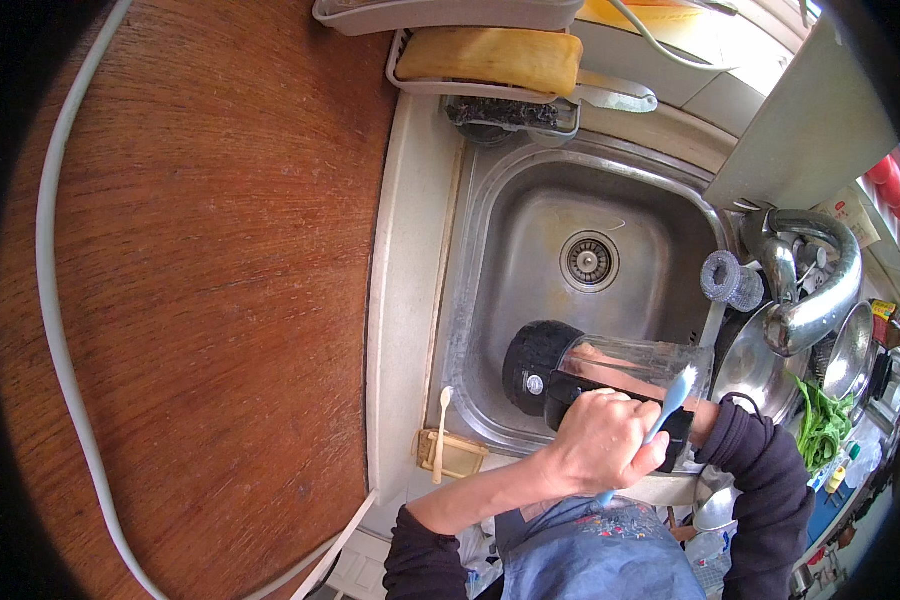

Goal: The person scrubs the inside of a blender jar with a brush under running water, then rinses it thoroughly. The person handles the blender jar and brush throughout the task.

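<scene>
A clear jug, like a blender jar (637, 360), lies on its side over the near part of the steel sink (510, 225). Its black end (536, 367) points left. My left hand (607, 435) is closed around a blue toothbrush (673, 405) with white bristles pointing up and right. That hand also rests over the jug's black handle strip; whether it grips the strip is unclear. Through the clear wall my right hand (607, 367) shows inside the jug, its fingertips hidden towards the black end. My right sleeve (750, 457) is at the jug's open mouth.
Left of the sink stretches a brown wooden board (225, 262). A pale toothbrush (441, 442) lies across a small tray (461, 456). The curved faucet (825, 300), metal bowls (750, 360) and leafy greens (825, 424) crowd the right. A serrated knife (615, 97) and sponge racks (495, 91) line the far edge.
</scene>
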A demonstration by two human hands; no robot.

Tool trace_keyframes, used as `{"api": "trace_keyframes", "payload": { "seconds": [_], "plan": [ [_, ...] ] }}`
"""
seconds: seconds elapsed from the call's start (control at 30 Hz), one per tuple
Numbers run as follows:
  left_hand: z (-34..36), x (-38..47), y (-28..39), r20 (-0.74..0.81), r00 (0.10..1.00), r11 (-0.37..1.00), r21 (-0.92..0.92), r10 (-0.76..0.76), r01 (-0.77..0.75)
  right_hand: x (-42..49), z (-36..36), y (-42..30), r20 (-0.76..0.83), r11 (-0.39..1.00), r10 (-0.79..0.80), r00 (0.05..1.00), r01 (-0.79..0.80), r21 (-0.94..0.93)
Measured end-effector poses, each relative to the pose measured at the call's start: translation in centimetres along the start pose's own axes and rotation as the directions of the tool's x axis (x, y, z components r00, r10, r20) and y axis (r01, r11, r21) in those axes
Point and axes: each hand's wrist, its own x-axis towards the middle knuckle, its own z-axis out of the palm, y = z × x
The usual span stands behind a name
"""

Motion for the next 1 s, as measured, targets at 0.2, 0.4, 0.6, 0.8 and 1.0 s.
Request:
{"api": "trace_keyframes", "payload": {
  "seconds": [0.2, 0.4, 0.6, 0.8, 1.0],
  "plan": [
    [1.1, -0.1, 0.3, 0.013, 0.999, 0.997, 0.063, 0.04, -0.04, -0.2, 0.7, 0.4, -0.053, 1.0, -0.013, 0.999, 0.013, -0.017],
    [1.0, -0.2, 0.0, 0.011, 1.0, 0.995, 0.095, 0.024, -0.025, -0.2, 1.1, 0.6, -0.089, 1.0, -0.022, 0.996, 0.021, -0.021],
    [1.1, -0.1, -0.1, -0.013, 0.999, 0.994, 0.102, 0.046, -0.045, -0.4, 1.5, 0.6, -0.14, 1.0, -0.019, 0.99, 0.017, -0.017],
    [0.8, 0.3, -0.2, -0.023, 0.998, 0.996, 0.076, 0.053, -0.051, -0.5, 1.5, 0.6, -0.151, 1.0, -0.007, 0.989, 0.004, -0.021],
    [0.6, 0.5, -0.5, -0.049, 0.998, 0.999, 0.017, 0.028, -0.027, -1.3, 1.6, 0.5, -0.205, 1.0, 0.001, 0.979, -0.004, -0.016]
  ]
}}
